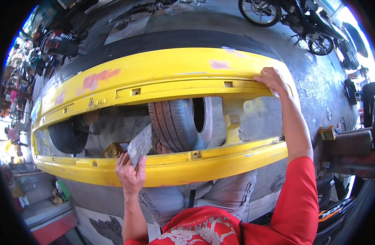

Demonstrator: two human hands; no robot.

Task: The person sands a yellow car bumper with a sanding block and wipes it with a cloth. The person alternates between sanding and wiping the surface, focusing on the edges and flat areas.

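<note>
A long yellow car bumper [159, 65] with reddish, sanded-looking patches lies across in front of me, its middle opening showing the floor. My left hand [131, 173] is closed on a stiff grey sheet that looks like sandpaper [140, 143], held over the bumper's near bar. My right hand [271, 79] reaches to the far bar at its right end. Its fingers curl down against the ledge there. Something whitish shows under the palm, too hidden to name. Through the opening a tyre [171, 122] is visible, standing beneath the bumper.
A second dark tyre [68, 134] sits under the bumper's left part. A yellowish box-like item [114, 150] lies by the near bar. Motorcycles stand at the far right [302, 20] and far left [59, 43]. A small box [327, 132] is at the right.
</note>
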